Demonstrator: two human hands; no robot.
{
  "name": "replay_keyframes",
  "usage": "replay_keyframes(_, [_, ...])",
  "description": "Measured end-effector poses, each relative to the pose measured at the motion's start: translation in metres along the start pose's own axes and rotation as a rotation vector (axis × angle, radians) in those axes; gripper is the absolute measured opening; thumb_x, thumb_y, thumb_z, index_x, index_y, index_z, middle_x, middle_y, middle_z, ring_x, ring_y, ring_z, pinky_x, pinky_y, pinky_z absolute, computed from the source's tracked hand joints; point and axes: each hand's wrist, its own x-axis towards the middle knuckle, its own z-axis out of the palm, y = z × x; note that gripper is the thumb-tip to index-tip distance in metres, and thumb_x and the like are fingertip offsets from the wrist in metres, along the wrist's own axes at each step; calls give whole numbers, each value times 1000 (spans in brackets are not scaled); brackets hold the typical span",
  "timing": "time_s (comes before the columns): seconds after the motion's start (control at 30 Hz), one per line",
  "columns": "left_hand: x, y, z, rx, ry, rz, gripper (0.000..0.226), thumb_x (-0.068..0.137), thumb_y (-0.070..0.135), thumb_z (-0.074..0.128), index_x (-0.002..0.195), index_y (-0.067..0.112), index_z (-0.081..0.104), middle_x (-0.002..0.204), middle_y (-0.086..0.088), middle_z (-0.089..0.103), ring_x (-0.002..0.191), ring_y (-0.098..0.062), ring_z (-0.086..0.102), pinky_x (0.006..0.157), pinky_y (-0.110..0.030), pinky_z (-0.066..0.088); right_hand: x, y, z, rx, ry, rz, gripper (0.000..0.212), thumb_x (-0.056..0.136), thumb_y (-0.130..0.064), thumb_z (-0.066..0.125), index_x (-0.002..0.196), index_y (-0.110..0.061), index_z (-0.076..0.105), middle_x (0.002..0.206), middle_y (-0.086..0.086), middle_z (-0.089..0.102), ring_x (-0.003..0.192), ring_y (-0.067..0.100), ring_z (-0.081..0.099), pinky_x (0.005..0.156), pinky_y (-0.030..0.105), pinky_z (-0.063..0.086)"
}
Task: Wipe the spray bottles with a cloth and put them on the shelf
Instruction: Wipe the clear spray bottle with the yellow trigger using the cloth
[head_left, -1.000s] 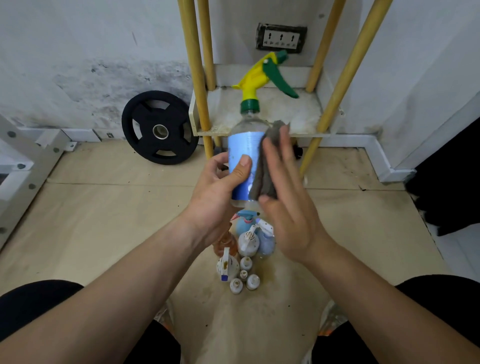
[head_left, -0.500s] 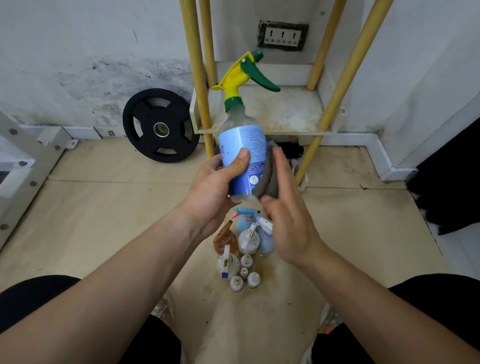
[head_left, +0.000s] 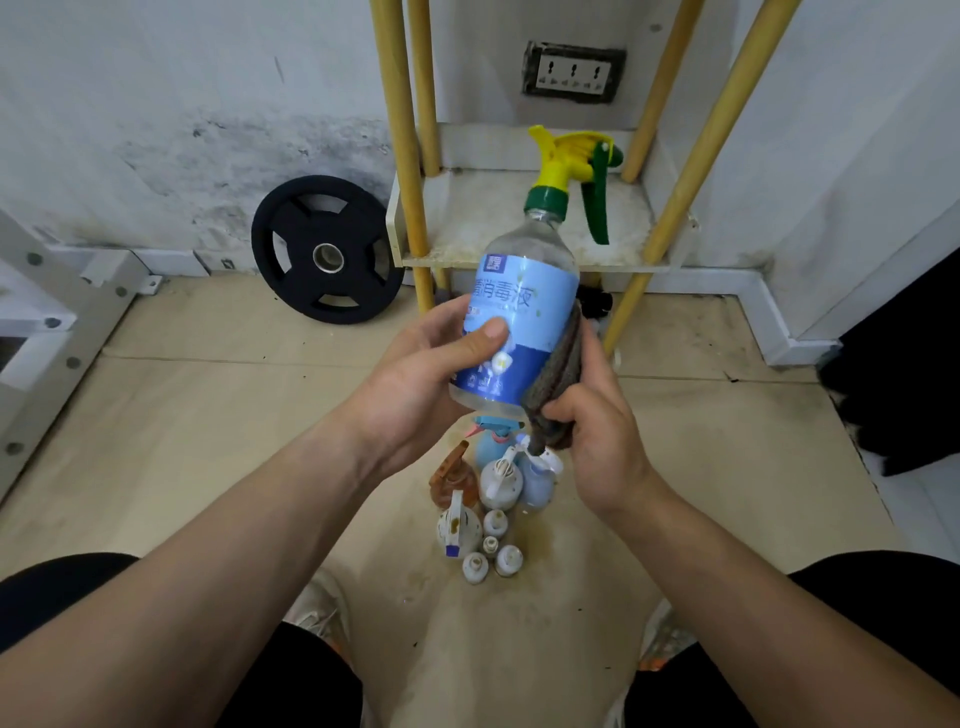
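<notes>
Now | left grip (head_left: 415, 382) holds tilted spray bottle (head_left: 524, 306) | right grip (head_left: 597, 431) pinches cloth (head_left: 560, 371) (folded) against it

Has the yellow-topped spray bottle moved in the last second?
Yes. The spray bottle has tilted rightward: its yellow head, earlier close to the shelf's left front post, now sits further right, below the wall socket.

Head-worn camera looks forward and down, close
</notes>
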Motion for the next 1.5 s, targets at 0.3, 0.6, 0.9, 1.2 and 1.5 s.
replay_keyframes(0.3, [-2,-19,15,55,111,-41,72,77,23,76,139,18,41,126,-19,67,106,-31,71,90,-49,57,10,-8,-2,-268,57,-203,95,72,-22,47,161,-26,12,169,-8,11,155,8,12,125,43,22])
replay_keyframes(0.6, [-6,-12,14,-91,127,-60,56,90,22,69,139,11,43,117,-16,71,99,-30,68,89,-54,54,5,-1,-3,-664,-32,-458,70,96,-27,41,160,-13,17,170,4,2,157,15,2,125,42,23])
replay_keyframes(0.9, [-4,-26,16,10,114,-12,64,82,20,71,139,9,45,126,-22,67,107,-38,69,91,-52,57,13,-3,-8,-147,83,-123,73,93,-22,46,159,-36,18,160,-13,33,144,7,40,112,40,43])
replay_keyframes(1.2, [2,-16,9,53,115,-20,68,80,24,75,141,21,46,135,-22,61,117,-35,66,100,-58,53,1,7,-1,-226,-3,-209,77,90,-32,44,158,-42,9,169,-9,12,155,11,16,124,46,25])
replay_keyframes(1.5, [-4,-17,9,51,-14,-50,58,89,31,64,141,19,43,125,-14,69,112,-27,66,103,-52,48,9,-3,-6,65,91,-119,71,89,-13,47,153,-34,22,151,-13,43,133,-1,50,104,25,47])
